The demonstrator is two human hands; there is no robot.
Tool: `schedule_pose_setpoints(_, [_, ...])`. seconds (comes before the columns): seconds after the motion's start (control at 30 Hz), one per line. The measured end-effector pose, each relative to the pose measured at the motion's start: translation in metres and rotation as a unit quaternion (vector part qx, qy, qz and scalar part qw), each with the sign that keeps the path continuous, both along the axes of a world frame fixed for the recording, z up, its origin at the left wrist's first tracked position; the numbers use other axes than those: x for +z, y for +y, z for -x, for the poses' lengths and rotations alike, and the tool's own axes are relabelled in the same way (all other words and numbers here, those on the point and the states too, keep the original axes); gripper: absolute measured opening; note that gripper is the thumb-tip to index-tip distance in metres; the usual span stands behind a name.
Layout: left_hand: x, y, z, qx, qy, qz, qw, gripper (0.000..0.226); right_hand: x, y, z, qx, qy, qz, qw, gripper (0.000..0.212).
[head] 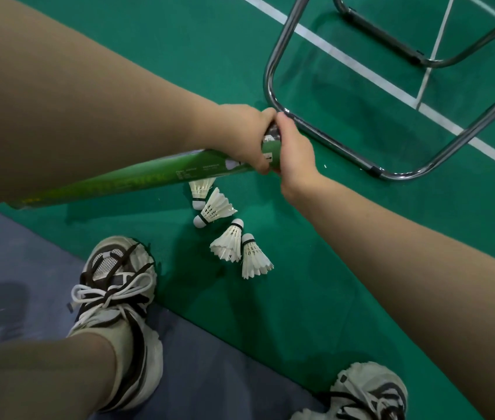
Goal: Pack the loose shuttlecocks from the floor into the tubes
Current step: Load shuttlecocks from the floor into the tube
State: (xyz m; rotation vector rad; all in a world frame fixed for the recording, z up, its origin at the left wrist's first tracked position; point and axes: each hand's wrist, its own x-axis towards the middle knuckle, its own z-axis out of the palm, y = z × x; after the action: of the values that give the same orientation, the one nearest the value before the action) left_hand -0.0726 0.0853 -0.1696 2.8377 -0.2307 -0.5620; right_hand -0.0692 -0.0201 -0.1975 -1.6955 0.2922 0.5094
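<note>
A long green shuttlecock tube [137, 175] lies nearly level above the floor, its far end pointing right. My left hand [237, 136] is wrapped around the tube near that end. My right hand [293, 150] closes over the tube's end, hiding whatever cap or opening is there. Below the tube, several white feather shuttlecocks lie loose on the green floor: one [200, 192] partly under the tube, one [216, 209] beside it, and a pair [229, 242] [254, 257] touching each other lower down.
A chrome tubular chair frame [325, 137] stands on the floor just right of my hands, with a second frame [391, 40] behind it. White court lines [358, 66] cross the green mat. My two sneakers [119, 298] [367, 392] stand at the edge of a grey-blue floor strip [28, 268].
</note>
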Motion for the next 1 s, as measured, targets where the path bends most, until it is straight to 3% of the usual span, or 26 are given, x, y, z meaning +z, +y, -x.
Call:
schedule_pose_setpoints(0.07, [0.003,-0.004,0.001,0.002,0.008,0.002,1.000,0.053,-0.009,-0.002,0.002,-0.060,-0.056,0.109,0.991,0.027])
schedule_pose_setpoints(0.13, [0.000,-0.004,0.005,0.006,0.027,-0.009,1.000,0.056,-0.029,-0.016,0.007,-0.022,-0.048,0.214,0.975,0.024])
schedule_pose_setpoints(0.23, [-0.006,0.000,0.011,0.005,0.049,-0.019,0.999,0.060,-0.064,-0.044,0.030,0.104,0.093,0.320,0.937,0.048])
schedule_pose_setpoints(0.37, [-0.007,0.005,0.012,0.001,0.064,-0.028,0.998,0.061,-0.084,-0.059,0.077,0.268,0.209,0.383,0.859,0.087])
schedule_pose_setpoints(0.5, [-0.005,0.002,0.009,0.003,0.055,-0.022,0.998,0.063,-0.090,-0.063,0.094,0.318,0.206,0.419,0.825,0.081])
schedule_pose_setpoints(0.8, [-0.007,0.003,0.008,0.004,0.055,-0.032,0.998,0.057,-0.089,-0.076,0.057,0.257,0.124,0.433,0.855,0.048])
schedule_pose_setpoints(0.87, [-0.007,0.005,0.008,0.004,0.058,-0.036,0.998,0.057,-0.091,-0.078,0.057,0.217,0.153,0.414,0.871,0.051])
schedule_pose_setpoints(1.0, [-0.008,0.008,0.008,0.004,0.062,-0.040,0.997,0.057,-0.097,-0.075,0.075,0.133,0.312,0.301,0.891,0.060])
